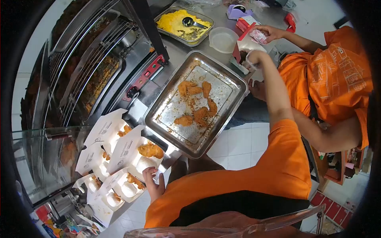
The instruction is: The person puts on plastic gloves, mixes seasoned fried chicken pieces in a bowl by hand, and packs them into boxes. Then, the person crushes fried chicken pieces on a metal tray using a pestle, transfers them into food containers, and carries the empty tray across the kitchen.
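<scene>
My left hand (154, 183) is at the lower middle, fingers apart, beside the edge of an open white meal box (139, 158) with a rice mound and fried chicken; whether it touches the box I cannot tell. My right hand (254, 59) reaches far forward to a red and white carton (240, 49); its fingers are hidden there. Between my arms lies a large metal tray (190, 147) with several pieces of fried chicken (201, 115) and crumbs. More open boxes (95, 158) with rice and chicken stand left of my left hand.
A glass-fronted warming cabinet (145, 75) with racks stands at left. Ahead are a pan of yellow food (174, 20) with a black scoop (194, 23) and a translucent tub (223, 39). At right, a co-worker in an orange shirt (341, 75) holds a small pink and white packet (258, 36).
</scene>
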{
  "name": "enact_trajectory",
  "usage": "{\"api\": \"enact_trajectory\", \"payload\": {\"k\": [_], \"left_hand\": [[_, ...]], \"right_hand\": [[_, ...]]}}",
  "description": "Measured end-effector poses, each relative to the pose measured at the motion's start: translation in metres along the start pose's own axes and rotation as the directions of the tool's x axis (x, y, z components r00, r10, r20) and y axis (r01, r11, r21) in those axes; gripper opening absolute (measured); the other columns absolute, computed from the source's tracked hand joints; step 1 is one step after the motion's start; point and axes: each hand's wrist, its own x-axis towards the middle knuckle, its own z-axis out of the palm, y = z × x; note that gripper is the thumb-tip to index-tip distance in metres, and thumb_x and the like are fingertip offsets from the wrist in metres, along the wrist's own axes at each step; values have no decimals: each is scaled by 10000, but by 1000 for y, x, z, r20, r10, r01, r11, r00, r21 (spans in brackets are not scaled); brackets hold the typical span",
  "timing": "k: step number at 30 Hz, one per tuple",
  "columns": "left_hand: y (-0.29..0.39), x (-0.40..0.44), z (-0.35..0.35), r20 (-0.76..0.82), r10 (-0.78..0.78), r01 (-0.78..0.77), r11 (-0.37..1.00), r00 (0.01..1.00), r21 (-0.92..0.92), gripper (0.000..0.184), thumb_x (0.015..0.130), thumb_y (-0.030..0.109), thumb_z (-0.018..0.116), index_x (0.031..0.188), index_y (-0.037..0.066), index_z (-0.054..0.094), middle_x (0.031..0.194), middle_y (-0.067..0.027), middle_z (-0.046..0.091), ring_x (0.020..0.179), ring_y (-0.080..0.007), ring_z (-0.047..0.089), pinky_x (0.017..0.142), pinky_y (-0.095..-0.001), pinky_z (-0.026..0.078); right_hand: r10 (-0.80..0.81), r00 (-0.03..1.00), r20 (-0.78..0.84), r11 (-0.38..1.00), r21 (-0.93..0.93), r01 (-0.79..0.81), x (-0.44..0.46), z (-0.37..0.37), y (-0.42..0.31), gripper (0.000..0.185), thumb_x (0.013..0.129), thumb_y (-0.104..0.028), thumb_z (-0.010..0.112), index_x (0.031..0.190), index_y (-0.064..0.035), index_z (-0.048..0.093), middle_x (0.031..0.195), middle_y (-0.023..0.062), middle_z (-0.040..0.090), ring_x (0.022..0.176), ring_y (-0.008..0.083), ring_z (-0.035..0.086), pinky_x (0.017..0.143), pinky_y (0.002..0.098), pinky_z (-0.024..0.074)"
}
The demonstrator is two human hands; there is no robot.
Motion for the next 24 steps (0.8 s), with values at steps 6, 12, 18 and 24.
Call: {"api": "enact_trajectory", "payload": {"k": [6,12,18,24], "left_hand": [[-5,-2,-4,-29,-22,24,998,999,56,283,733,-54,620,972,66,528,1063,-127,517,968,-277,524,730,-335,445],[-10,-4,-3,8,37,-37,999,999,26,286,726,-59,611,973,63,536,1057,-128,520,969,-274,526,734,-334,443],[-6,0,-10,-18,-19,19,999,1000,48,259,732,-51,608,952,57,525,1050,-126,521,958,-275,521,743,-346,433],[-2,14,2,43,49,-51,998,998,38,273,724,-61,612,952,57,517,1033,-128,518,960,-278,520,747,-350,433]], "right_hand": [[116,977,-177,991,89,-102,-4,-7,6,420,727,-173,638,1136,-85,609,1003,162,653,842,273,660,682,421,533],[-62,996,-64,974,214,74,-21,-14,10,614,680,-146,682,1271,-170,516,1036,162,659,811,262,624,671,411,516],[103,948,-300,992,105,-75,-53,5,-8,654,705,-284,696,1312,-174,478,1088,188,635,930,312,628,783,390,499],[-187,702,-687,982,-130,134,-202,81,-119,736,714,-283,706,1381,-282,393,1157,161,612,1014,308,615,910,382,462]]}}
